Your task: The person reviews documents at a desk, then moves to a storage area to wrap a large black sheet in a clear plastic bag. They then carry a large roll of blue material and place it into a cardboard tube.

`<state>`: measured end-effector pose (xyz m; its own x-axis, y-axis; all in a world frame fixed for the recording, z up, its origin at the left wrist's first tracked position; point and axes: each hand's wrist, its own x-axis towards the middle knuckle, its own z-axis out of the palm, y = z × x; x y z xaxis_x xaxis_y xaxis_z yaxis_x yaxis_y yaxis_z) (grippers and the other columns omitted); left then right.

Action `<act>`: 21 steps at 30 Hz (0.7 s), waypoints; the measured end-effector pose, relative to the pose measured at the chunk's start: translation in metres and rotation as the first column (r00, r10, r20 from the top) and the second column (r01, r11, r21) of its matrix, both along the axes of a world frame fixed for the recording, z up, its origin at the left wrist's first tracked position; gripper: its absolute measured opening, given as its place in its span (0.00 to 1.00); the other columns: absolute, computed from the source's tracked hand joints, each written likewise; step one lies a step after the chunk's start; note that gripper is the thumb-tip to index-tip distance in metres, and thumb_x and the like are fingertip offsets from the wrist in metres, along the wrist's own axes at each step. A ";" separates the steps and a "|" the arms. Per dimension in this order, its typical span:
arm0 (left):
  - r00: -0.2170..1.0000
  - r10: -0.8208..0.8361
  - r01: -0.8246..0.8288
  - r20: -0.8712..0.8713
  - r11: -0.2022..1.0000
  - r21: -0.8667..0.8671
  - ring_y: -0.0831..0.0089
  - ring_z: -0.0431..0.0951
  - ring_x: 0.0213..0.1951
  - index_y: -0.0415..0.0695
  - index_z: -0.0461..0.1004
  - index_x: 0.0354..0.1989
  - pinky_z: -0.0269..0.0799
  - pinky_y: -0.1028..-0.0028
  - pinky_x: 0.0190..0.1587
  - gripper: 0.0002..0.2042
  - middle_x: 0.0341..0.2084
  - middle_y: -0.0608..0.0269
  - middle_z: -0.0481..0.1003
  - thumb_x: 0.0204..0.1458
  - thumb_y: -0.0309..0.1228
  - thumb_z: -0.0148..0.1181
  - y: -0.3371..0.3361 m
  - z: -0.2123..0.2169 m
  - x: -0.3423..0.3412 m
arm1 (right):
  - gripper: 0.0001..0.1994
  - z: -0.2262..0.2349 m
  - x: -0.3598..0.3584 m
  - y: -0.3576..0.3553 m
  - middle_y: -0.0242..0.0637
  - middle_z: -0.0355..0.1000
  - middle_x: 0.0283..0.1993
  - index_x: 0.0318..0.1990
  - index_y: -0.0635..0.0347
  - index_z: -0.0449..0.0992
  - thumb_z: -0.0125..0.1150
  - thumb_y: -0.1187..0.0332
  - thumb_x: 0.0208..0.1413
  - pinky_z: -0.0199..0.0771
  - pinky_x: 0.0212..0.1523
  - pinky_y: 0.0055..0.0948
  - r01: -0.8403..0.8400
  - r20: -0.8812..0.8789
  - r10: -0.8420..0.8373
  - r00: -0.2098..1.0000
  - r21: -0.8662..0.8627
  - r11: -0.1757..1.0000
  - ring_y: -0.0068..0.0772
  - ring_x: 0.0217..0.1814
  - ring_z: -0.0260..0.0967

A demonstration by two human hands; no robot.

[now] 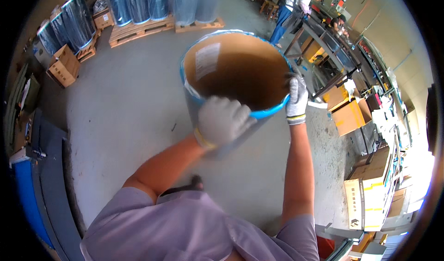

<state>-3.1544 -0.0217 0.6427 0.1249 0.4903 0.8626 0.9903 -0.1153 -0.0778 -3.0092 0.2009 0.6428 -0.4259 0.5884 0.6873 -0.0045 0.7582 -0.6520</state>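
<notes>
A large hollow tube (203, 62) stands in front of me, brown like cardboard inside, with a bright blue rim and clear plastic film along its edge. A white printed label (207, 61) is stuck on its inner wall. My left hand (224, 122), in a grey glove and blurred by motion, is closed at the near side of the rim with its fingers curled. On the right side of the rim, my right hand (297, 97) grips the edge, its gloved fingertips reaching over into the dark opening. The tube's lower part is mostly hidden behind my left hand.
Plastic-wrapped dark rolls (159, 2) stand on wooden pallets (141, 31) at the back. A cardboard box (64, 66) sits far left, above a dark cabinet (48, 168). Along the right are open cartons (349, 115) and a long workbench (330, 53), where two people (296, 6) are.
</notes>
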 end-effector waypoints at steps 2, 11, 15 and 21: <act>0.995 -0.094 0.097 -0.039 0.993 0.074 0.67 0.66 0.22 0.49 0.72 0.25 0.59 0.67 0.27 0.11 0.21 0.64 0.68 0.48 0.42 0.60 0.064 0.001 -0.052 | 0.13 -0.017 -0.010 0.049 0.45 0.73 0.38 0.40 0.67 0.75 0.52 0.63 0.61 0.67 0.46 0.36 0.299 -0.091 -0.286 0.954 0.237 0.924 0.39 0.40 0.69; 0.877 0.373 -0.422 0.302 0.900 0.114 0.53 0.63 0.60 0.44 0.68 0.56 0.56 0.56 0.61 0.18 0.56 0.48 0.67 0.60 0.35 0.40 0.148 0.026 -0.324 | 0.21 0.057 -0.214 0.038 0.45 0.70 0.51 0.55 0.56 0.69 0.56 0.59 0.56 0.59 0.58 0.47 -0.155 0.475 -0.097 0.875 0.463 0.873 0.51 0.57 0.63; 0.885 0.378 -0.344 0.271 0.924 -0.165 0.45 0.51 0.67 0.43 0.59 0.65 0.41 0.49 0.67 0.31 0.64 0.46 0.56 0.50 0.35 0.54 0.132 0.014 -0.272 | 0.19 0.020 -0.250 0.173 0.46 0.70 0.50 0.49 0.57 0.74 0.45 0.55 0.61 0.57 0.60 0.47 -0.212 0.386 -0.009 0.923 0.526 0.824 0.54 0.59 0.62; 0.786 0.437 -0.534 0.438 0.837 0.123 0.49 0.56 0.64 0.41 0.62 0.62 0.46 0.55 0.66 0.25 0.62 0.47 0.60 0.55 0.36 0.48 0.113 0.053 -0.457 | 0.21 0.043 -0.452 0.186 0.48 0.74 0.40 0.39 0.59 0.78 0.43 0.53 0.63 0.64 0.54 0.44 -0.435 0.180 0.401 0.898 0.223 0.873 0.56 0.51 0.67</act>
